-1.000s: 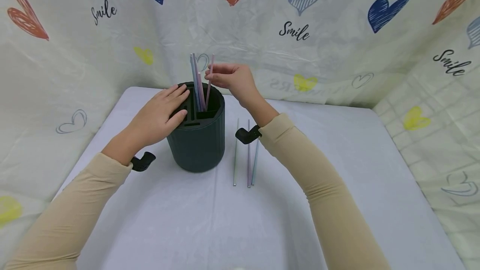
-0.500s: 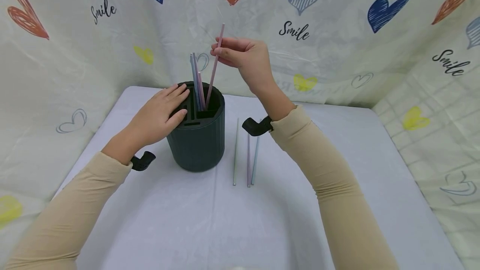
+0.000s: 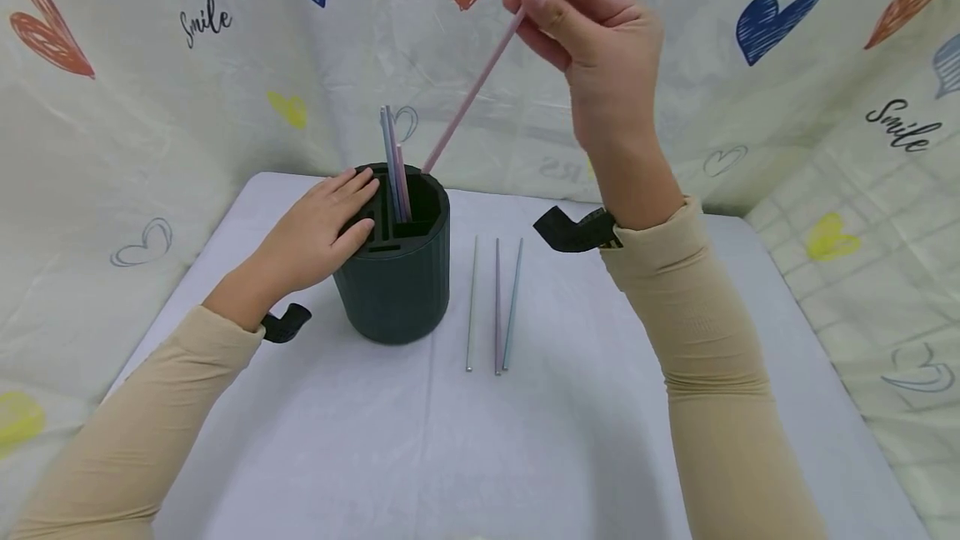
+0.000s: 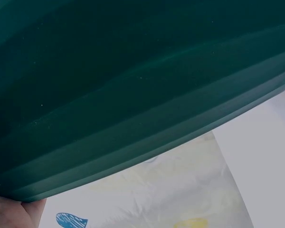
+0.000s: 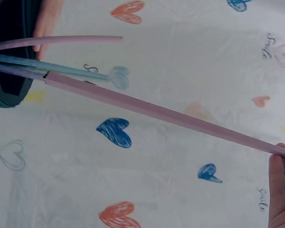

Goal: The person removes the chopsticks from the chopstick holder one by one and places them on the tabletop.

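Observation:
My right hand (image 3: pixel 611 57) is raised at the upper right, pinching a slim pink stick (image 3: pixel 480 82) between thumb and fingers. The stick slants down left, and its lower tip appears at the far rim of a dark green divided holder (image 3: pixel 393 298). In the right wrist view the tip of the pink stick (image 5: pixel 156 111) shows outside the holder's opening. Several bluish, purple and pink sticks (image 3: pixel 393 161) stand in the holder's right compartment. My left hand (image 3: pixel 311 227) rests with extended fingers on the holder's top. The holder's wall (image 4: pixel 133 95) fills most of the left wrist view.
Right of the holder, a greenish stick (image 3: pixel 472 307), a purple stick (image 3: pixel 497 307) and a blue stick (image 3: pixel 513 307) lie on the white-covered table (image 3: pixel 360 440). A curtain (image 3: pixel 480 48) printed with hearts hangs behind and at both sides.
My right hand has risen and moved right, drawing the pink stick up out of the holder's right compartment. My left hand has stayed on the holder.

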Action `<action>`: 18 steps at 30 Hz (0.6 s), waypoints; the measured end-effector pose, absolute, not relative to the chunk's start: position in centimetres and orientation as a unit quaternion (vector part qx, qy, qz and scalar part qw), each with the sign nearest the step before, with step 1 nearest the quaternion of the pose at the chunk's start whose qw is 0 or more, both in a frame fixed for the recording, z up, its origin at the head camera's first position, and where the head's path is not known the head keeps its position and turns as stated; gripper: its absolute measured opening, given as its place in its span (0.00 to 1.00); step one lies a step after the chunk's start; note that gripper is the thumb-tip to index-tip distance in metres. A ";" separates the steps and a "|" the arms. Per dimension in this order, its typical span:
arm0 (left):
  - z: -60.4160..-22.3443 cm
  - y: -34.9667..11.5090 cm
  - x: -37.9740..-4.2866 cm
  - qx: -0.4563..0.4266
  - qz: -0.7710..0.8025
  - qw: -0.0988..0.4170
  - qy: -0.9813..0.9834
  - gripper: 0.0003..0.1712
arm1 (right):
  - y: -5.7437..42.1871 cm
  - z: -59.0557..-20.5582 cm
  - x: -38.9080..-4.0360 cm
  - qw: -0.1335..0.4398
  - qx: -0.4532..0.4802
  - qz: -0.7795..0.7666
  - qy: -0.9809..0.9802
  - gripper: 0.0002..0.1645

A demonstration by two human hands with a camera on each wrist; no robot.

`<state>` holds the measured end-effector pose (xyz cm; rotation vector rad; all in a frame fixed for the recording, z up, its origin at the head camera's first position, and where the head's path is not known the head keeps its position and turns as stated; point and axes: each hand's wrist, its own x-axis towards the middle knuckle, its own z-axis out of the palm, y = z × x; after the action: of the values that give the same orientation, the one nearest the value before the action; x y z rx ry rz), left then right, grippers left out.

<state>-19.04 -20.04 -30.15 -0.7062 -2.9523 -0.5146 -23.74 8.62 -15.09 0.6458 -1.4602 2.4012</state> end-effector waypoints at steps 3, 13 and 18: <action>-30.2 -20.0 -19.0 -0.230 -0.168 0.031 -0.958 0.34 | 10.1 -14.7 -23.5 0.151 0.215 0.844 -0.467 0.15; -29.7 -20.0 -18.7 -0.237 -0.169 0.026 -0.956 0.34 | 16.2 -17.4 -25.2 0.167 0.127 0.859 -0.467 0.16; -29.8 -20.1 -18.8 -0.237 -0.170 0.028 -0.956 0.34 | 18.2 -19.7 -26.1 0.105 0.070 0.842 -0.525 0.14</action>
<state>-18.75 -20.08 -29.82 -0.7322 -2.9516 -0.5261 -26.06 18.20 -19.69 0.2057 -1.5477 2.4807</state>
